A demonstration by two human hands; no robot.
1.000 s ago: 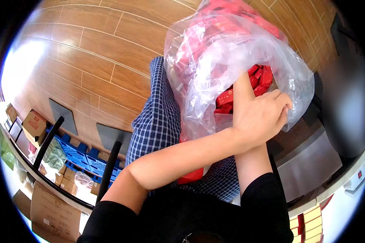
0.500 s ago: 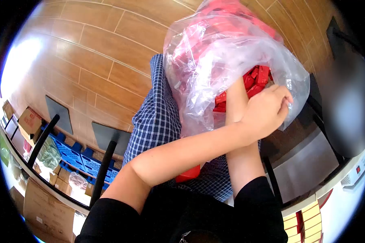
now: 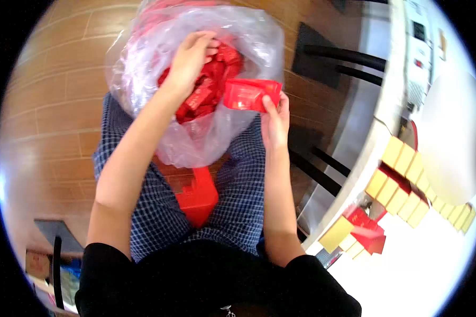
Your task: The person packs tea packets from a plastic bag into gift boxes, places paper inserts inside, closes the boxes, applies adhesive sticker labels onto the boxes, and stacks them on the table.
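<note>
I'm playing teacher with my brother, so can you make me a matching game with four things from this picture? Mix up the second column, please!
Things:
1. clear plastic bag
2. right hand
3. yellow boxes
4. checked trousers

Matches:
A. on the white table
B. dark blue with pale lines
C. open, with many red packets inside
D. holding a single red packet

Right pairs: 1-C, 2-D, 3-A, 4-B
</note>
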